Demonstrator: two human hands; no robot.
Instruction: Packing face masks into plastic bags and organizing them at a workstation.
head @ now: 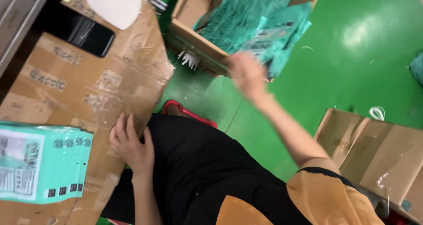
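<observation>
Floor (361,44): glossy green painted surface, filling the frame from 12 to 4 o'clock, with a pale glare of overhead light at 2 o'clock. Work surface (88,93): tabletop covered in taped brown cardboard, 8 to 11 o'clock. Grey ledge (17,13): along the edge at 10 o'clock. Flattened brown cartons (387,154): on the floor at 4 o'clock. Red stool edge (187,112): near centre.

At my cardboard-covered bench: one stack of mint-green packets (42,161), one black phone (81,31), one white oval disc (115,4). On the green floor, one open carton (194,40) heaped with uncounted teal packets (260,24), and two flattened cardboard boxes (379,154).
</observation>
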